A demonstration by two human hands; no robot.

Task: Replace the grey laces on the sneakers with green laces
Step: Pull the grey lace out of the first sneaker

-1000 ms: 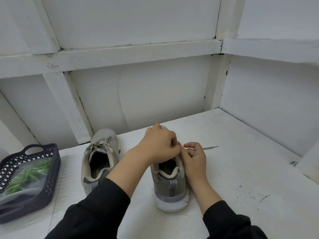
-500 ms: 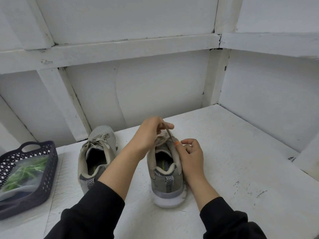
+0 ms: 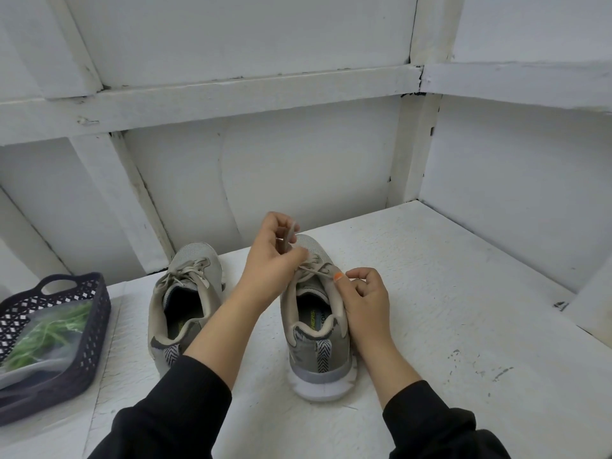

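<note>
Left hand [image 3: 270,263] pinches the grey lace [image 3: 287,238], which runs straight up from the sneaker's [image 3: 318,346] eyelets. Right hand [image 3: 364,304], just beside, seemingly pinches the eyelet edge, fingers curled.

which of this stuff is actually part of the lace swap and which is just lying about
In the job: left hand pinching the grey lace; right hand; right sneaker; left sneaker; green laces.
Lying about: basket; clear bag round the laces.
</note>
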